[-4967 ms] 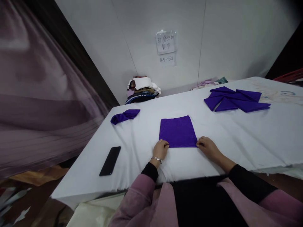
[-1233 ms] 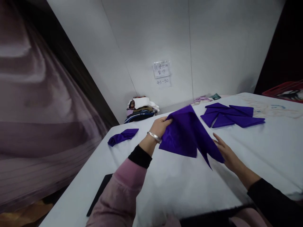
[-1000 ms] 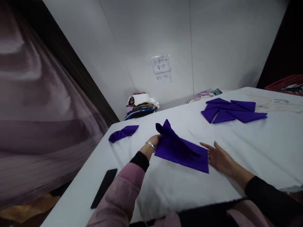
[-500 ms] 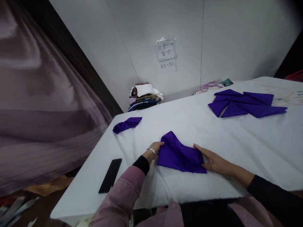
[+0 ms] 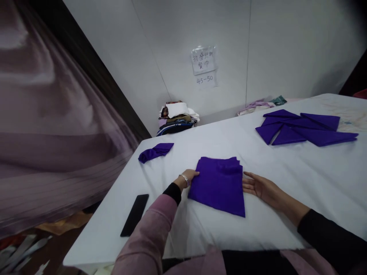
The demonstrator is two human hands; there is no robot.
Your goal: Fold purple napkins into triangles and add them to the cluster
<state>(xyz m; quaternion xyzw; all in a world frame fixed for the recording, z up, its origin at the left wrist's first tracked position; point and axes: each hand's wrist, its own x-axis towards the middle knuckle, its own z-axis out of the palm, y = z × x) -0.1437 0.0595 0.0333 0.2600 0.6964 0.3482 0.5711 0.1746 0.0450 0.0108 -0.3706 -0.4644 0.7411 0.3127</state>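
Observation:
A purple cloth napkin, folded to a rough square, lies nearly flat on the white-covered table in front of me. My left hand, with a silver bracelet at the wrist, grips the napkin's left edge, thumb on top and the other fingers mostly hidden. At the right edge, my right hand is open with its fingers stretched out and the palm turned inward, the fingertips against or just beside the cloth. The napkin's upper right part shows a few wrinkles and uneven layers.
A twisted purple napkin lies at the far left, and a black phone-like slab nearer. Several folded purple napkins overlap at the right. Stacked cloths stand by the wall, under a handwritten sign.
The napkin has gone from bunched, with a raised peak, to a flatter square. My right hand has let go of its lower right corner and opened. My left hand stays at the left edge.

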